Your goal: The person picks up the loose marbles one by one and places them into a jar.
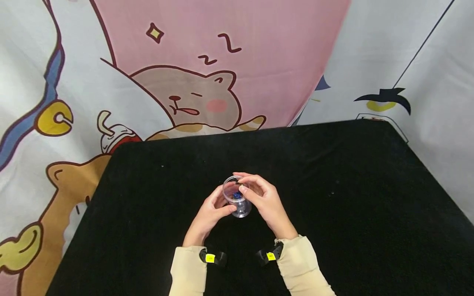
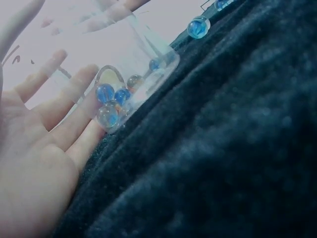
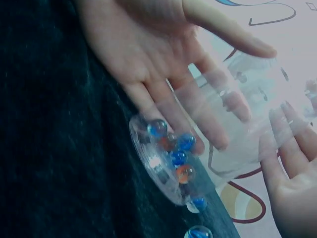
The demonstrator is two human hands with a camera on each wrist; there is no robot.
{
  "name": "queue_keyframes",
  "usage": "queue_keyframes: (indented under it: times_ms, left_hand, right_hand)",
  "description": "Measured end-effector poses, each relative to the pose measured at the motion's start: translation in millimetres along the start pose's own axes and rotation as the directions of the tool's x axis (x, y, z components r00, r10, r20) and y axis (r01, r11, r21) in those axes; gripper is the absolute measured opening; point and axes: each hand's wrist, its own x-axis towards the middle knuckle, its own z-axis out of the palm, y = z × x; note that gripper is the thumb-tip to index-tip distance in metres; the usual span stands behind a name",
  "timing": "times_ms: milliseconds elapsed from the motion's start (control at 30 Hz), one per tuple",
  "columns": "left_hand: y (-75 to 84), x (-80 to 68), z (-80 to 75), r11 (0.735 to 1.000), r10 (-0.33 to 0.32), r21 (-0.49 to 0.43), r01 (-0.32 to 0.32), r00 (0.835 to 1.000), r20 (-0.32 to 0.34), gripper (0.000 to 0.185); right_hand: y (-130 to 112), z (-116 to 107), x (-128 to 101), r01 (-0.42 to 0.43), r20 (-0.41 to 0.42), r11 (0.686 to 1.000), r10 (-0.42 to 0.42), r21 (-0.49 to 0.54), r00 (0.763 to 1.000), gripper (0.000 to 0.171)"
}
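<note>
Both hands' grips — left hand [image 1: 209,211], right hand [image 1: 263,199] — curled round clear cup [image 1: 237,201] of marbles [image 3: 178,153]; stray marble [image 2: 198,27] beside.

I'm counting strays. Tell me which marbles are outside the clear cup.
Two blue marbles lie loose on the black cloth beyond the cup; the second sits at the frame's top edge. The others sit inside its base.

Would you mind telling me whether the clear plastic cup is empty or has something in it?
Not empty: the cup holds several glass marbles, blue and orange, gathered at its base, well short of full.
</note>
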Motion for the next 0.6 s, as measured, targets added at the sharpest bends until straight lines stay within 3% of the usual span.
queue_keyframes:
  times_ms: [400,600]
  left_hand:
    - [0.4,-1.1,0.0,0.999,-0.005,0.035,0.005,1.000,-0.001,0.054]
    - [12.2,-2.5,4.8,1.000,-0.003,0.003,0.003,1.000,0.009,0.053]
  right_hand:
    - [0,-2,0,0.010,0.020,1.000,-0.010,-0.015,1.000,0.027]
    - [3,-5,0,-0.004,-0.093,1.000,0.002,-0.018,0.996,0.025]
